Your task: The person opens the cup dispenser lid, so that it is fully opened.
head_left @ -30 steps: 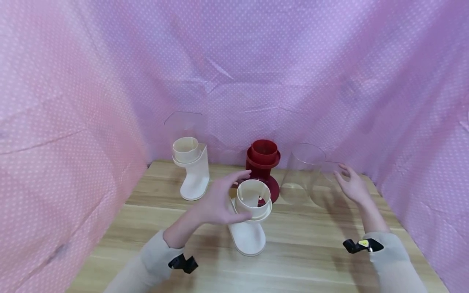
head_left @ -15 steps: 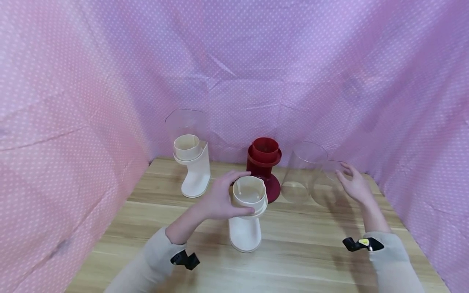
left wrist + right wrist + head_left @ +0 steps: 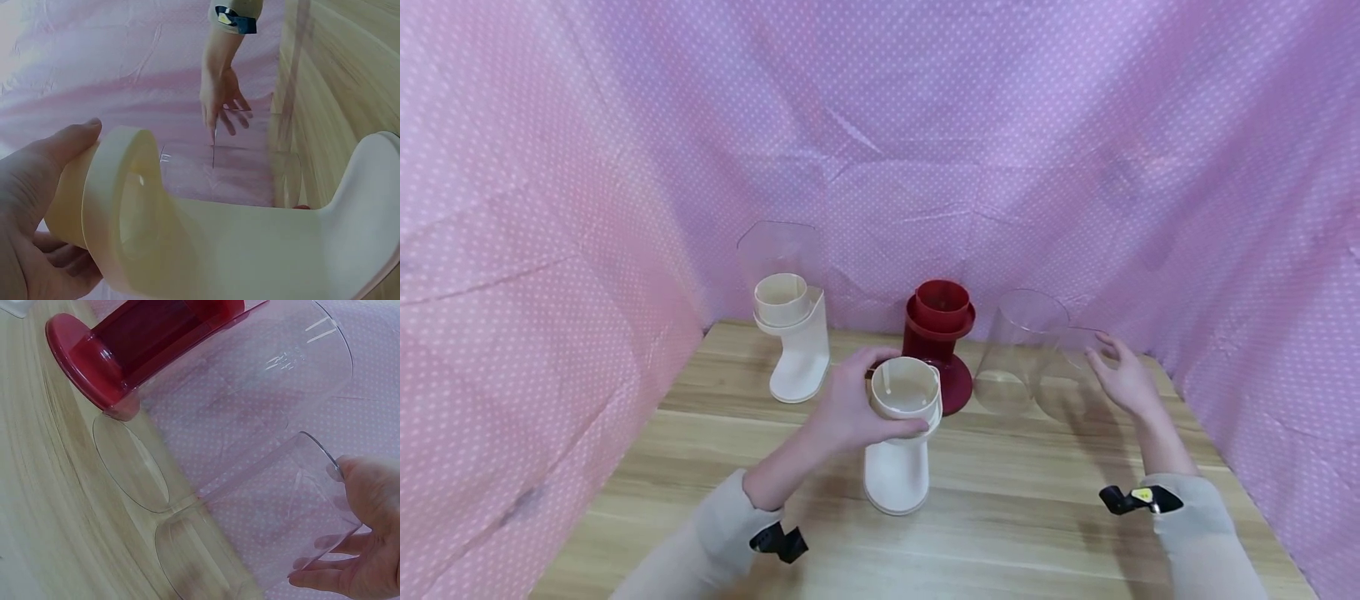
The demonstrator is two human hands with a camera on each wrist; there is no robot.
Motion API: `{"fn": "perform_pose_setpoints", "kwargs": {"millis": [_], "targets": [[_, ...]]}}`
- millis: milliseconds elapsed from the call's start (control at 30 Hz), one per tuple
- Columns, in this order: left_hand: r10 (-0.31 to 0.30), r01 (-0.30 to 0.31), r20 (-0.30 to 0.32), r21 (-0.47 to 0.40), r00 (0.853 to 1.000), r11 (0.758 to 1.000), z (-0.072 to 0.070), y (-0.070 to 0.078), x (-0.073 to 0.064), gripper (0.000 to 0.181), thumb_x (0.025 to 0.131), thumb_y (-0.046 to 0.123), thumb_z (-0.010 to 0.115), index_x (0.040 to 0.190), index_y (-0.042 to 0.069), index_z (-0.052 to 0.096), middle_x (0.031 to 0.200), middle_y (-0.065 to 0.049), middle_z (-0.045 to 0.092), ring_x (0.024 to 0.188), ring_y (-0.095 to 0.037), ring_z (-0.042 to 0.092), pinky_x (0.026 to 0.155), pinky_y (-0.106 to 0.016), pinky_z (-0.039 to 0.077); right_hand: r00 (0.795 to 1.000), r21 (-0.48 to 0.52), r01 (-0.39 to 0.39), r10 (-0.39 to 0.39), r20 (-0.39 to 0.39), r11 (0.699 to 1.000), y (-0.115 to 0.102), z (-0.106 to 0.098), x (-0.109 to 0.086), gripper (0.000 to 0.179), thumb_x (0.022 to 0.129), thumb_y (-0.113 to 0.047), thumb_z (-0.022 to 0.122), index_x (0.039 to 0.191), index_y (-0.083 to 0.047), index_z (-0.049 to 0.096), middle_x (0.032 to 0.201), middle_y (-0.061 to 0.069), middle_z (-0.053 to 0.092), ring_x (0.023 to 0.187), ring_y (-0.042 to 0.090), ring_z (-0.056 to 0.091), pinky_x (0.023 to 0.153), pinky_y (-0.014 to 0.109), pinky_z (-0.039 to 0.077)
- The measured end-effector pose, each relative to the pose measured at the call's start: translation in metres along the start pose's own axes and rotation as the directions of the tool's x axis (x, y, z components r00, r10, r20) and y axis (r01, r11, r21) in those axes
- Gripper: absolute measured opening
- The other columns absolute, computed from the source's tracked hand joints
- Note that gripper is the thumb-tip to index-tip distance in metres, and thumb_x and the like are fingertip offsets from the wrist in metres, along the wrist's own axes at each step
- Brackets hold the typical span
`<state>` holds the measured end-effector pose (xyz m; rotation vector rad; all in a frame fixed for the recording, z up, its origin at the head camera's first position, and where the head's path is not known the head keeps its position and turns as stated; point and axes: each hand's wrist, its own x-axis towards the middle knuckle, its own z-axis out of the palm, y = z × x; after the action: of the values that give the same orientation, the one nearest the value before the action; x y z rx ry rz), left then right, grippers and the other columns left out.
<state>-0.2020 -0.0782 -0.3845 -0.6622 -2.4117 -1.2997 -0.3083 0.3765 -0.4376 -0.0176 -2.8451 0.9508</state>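
Observation:
My left hand [image 3: 842,408] grips the cream ring-shaped cup [image 3: 906,388] at the top of a white stand [image 3: 897,477]. In the left wrist view, the thumb and fingers wrap the cream cup [image 3: 65,200] from opposite sides, and the stand's curved body [image 3: 250,244] extends to the right. At the right, my right hand [image 3: 1123,379] holds the upper rim of a clear cylinder [image 3: 1067,383]. The right wrist view has the thumb on one side of that clear cylinder [image 3: 269,519] and the fingers on the other, partly seen through the plastic.
Another clear cylinder [image 3: 1017,367] stands beside the held one. A red stand [image 3: 942,333] is behind my left hand. Farther left is a second white stand [image 3: 801,358], with a clear panel-like piece [image 3: 778,246] above it. Pink dotted cloth [image 3: 880,125] surrounds the wooden table [image 3: 1015,508].
My left hand has closed round the cream cup, and the white stand has shifted slightly left and become more upright. My right hand has stayed at the clear cylinder's rim.

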Motion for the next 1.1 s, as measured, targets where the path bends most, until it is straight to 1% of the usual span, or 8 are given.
{"fn": "perform_pose_setpoints", "kwargs": {"millis": [133, 267, 400, 500, 733, 933, 1000, 1100], "targets": [[0.01, -0.011, -0.016, -0.013, 1.0, 1.0, -0.011, -0.008, 0.011, 0.082, 0.057, 0.032, 0.106, 0.129, 0.012, 0.072, 0.118, 0.0, 0.078, 0.106, -0.016, 0.073, 0.091, -0.036, 0.062, 1.0, 0.002, 0.001, -0.001, -0.006, 1.0, -0.003, 0.0, 0.0, 0.07, 0.113, -0.047, 0.042, 0.164, 0.0, 0.03, 0.154, 0.042, 0.043, 0.141, 0.071, 0.033, 0.114, 0.083, 0.028], [0.036, -0.035, -0.047, 0.016, 0.998, 0.999, -0.029, -0.018, 0.029, 0.08, 0.059, 0.031, 0.105, 0.129, 0.008, 0.073, 0.117, -0.006, 0.077, 0.106, -0.021, 0.073, 0.092, -0.04, 0.063, 1.0, 0.002, 0.0, 0.0, -0.006, 1.0, -0.005, 0.0, 0.0, 0.07, 0.113, -0.047, 0.042, 0.164, 0.0, 0.031, 0.154, 0.042, 0.043, 0.14, 0.071, 0.034, 0.113, 0.083, 0.03], [0.001, 0.004, -0.08, 0.06, 0.997, 0.998, -0.046, -0.026, 0.05, 0.08, 0.062, 0.031, 0.103, 0.133, 0.007, 0.072, 0.121, -0.009, 0.076, 0.11, -0.025, 0.07, 0.095, -0.042, 0.061, 1.0, 0.008, -0.006, 0.006, -0.008, 1.0, -0.006, 0.0, 0.0, 0.069, 0.113, -0.046, 0.043, 0.164, 0.0, 0.031, 0.154, 0.042, 0.043, 0.14, 0.072, 0.034, 0.113, 0.083, 0.03], [-0.029, 0.039, -0.111, 0.093, 0.993, 0.995, -0.053, -0.034, 0.066, 0.082, 0.064, 0.031, 0.102, 0.135, 0.005, 0.07, 0.125, -0.012, 0.075, 0.11, -0.028, 0.069, 0.094, -0.043, 0.06, 1.0, 0.008, -0.009, 0.009, -0.015, 1.0, -0.006, 0.0, -0.001, 0.068, 0.113, -0.044, 0.045, 0.164, -0.001, 0.032, 0.153, 0.042, 0.044, 0.14, 0.071, 0.035, 0.112, 0.083, 0.031], [-0.058, 0.071, -0.132, 0.092, 0.99, 0.993, -0.051, -0.054, 0.093, 0.085, 0.068, 0.028, 0.1, 0.141, 0.002, 0.065, 0.138, -0.016, 0.071, 0.12, -0.034, 0.068, 0.101, -0.048, 0.058, 0.999, -0.001, -0.032, 0.032, -0.011, 1.0, -0.004, 0.0, -0.001, 0.07, 0.113, -0.048, 0.043, 0.165, -0.002, 0.031, 0.155, 0.041, 0.043, 0.14, 0.071, 0.034, 0.112, 0.082, 0.031], [-0.109, 0.121, -0.113, 0.105, 0.988, 0.987, -0.044, -0.071, 0.107, 0.084, 0.069, 0.026, 0.098, 0.142, 0.005, 0.065, 0.138, -0.016, 0.071, 0.125, -0.035, 0.067, 0.104, -0.049, 0.057, 0.999, -0.005, -0.032, 0.032, -0.009, 0.999, -0.004, 0.002, -0.002, 0.071, 0.113, -0.05, 0.042, 0.164, -0.002, 0.031, 0.155, 0.041, 0.043, 0.139, 0.072, 0.035, 0.111, 0.083, 0.031], [-0.113, 0.125, -0.11, 0.111, 0.987, 0.986, -0.043, -0.077, 0.111, 0.083, 0.069, 0.026, 0.098, 0.142, 0.006, 0.065, 0.139, -0.016, 0.071, 0.126, -0.035, 0.067, 0.105, -0.048, 0.056, 0.999, -0.004, -0.033, 0.033, -0.01, 0.999, -0.005, 0.002, -0.002, 0.072, 0.113, -0.05, 0.042, 0.164, -0.002, 0.031, 0.155, 0.041, 0.043, 0.139, 0.072, 0.035, 0.111, 0.083, 0.031], [-0.114, 0.121, -0.087, 0.074, 0.99, 0.99, -0.042, -0.085, 0.115, 0.082, 0.07, 0.022, 0.097, 0.143, 0.004, 0.064, 0.137, -0.018, 0.072, 0.121, -0.036, 0.069, 0.103, -0.049, 0.058, 0.999, -0.005, -0.032, 0.032, -0.016, 0.999, -0.007, 0.003, -0.002, 0.072, 0.112, -0.05, 0.042, 0.164, -0.001, 0.032, 0.155, 0.04, 0.044, 0.14, 0.071, 0.036, 0.113, 0.082, 0.031]]}}
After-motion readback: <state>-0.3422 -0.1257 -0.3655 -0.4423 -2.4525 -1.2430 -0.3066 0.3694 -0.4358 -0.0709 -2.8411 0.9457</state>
